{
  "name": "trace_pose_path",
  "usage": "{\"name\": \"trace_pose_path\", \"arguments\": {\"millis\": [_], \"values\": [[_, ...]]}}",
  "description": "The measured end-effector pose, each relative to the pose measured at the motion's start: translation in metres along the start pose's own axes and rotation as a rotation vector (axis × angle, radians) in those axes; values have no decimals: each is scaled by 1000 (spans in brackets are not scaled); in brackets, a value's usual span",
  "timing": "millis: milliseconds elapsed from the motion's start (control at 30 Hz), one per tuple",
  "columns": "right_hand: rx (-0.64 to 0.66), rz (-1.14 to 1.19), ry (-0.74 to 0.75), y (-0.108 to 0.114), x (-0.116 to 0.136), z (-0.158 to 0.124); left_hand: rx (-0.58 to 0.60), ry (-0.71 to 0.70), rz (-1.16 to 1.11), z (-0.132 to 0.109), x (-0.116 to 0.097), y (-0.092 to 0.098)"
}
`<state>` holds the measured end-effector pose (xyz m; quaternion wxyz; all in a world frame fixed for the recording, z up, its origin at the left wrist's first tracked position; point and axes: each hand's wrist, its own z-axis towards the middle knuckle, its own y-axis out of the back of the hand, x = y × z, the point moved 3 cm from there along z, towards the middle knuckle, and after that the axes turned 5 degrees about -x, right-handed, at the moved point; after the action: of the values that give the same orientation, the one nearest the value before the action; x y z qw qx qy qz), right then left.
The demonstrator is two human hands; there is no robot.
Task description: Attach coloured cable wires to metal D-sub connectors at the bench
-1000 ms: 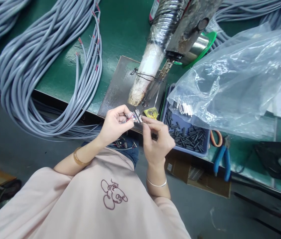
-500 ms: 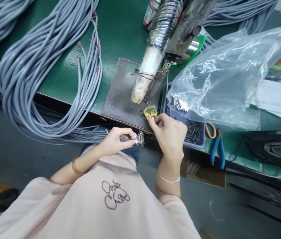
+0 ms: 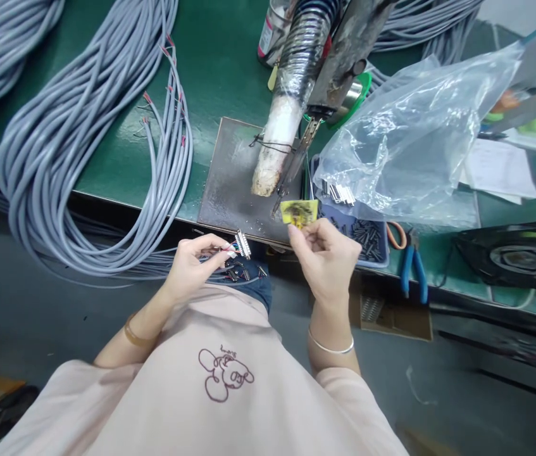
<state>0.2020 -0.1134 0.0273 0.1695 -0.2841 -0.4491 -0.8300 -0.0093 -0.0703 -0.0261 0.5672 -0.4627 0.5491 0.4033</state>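
Note:
My left hand [image 3: 196,265] pinches a cable's coloured wires just behind a metal multi-pin connector [image 3: 243,244], holding it off the bench's front edge above my lap. Between the thumb and fingers of my right hand [image 3: 328,258] is a thin yellow sponge piece [image 3: 300,213], stained black and standing up from the fingertips. Just left of the sponge, the tip of a fixed soldering iron [image 3: 291,174] points down over a dark board [image 3: 230,164]; whether they touch I cannot tell. Several wired connectors [image 3: 246,274] lie on my lap below the left hand.
Grey cable coils [image 3: 92,126] hang over the bench edge at left. A white-tipped fume hose [image 3: 274,142] slants beside the iron. At right are a bin of small black parts [image 3: 367,244], a plastic bag [image 3: 400,145], blue-handled pliers [image 3: 414,269] and a black fan [image 3: 519,256].
My left hand has moved left with the connector, farther from the iron. My right hand has tilted the sponge upright and moved it slightly right. The camera view has shifted a little.

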Motion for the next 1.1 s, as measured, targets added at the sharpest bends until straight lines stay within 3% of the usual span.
{"name": "trace_pose_path", "arguments": {"millis": [67, 200, 300, 400, 500, 567, 833, 1100], "values": [[-13, -42, 97, 0, 2, 2, -30, -59, -40, 3, -10, -1], [149, -167, 282, -8, -1, 3, -8, -183, -78, 9, -25, -10], [158, -295, 286, -11, -12, 3, 40, -108, -99, 15, -21, -24], [-15, -279, 239, -6, -20, 4, 48, 66, -149, 20, -8, -39], [-275, -28, 195, 3, -21, -3, 23, 144, -214, 26, 1, -51], [-348, 142, 174, 5, -20, -11, 0, 146, -251, 30, 2, -54], [-184, 106, 308, -16, -7, -19, -70, 112, -220, 35, 1, -59], [-162, 201, 243, -23, -8, -9, -123, -16, -91, 41, -5, -61]]}}
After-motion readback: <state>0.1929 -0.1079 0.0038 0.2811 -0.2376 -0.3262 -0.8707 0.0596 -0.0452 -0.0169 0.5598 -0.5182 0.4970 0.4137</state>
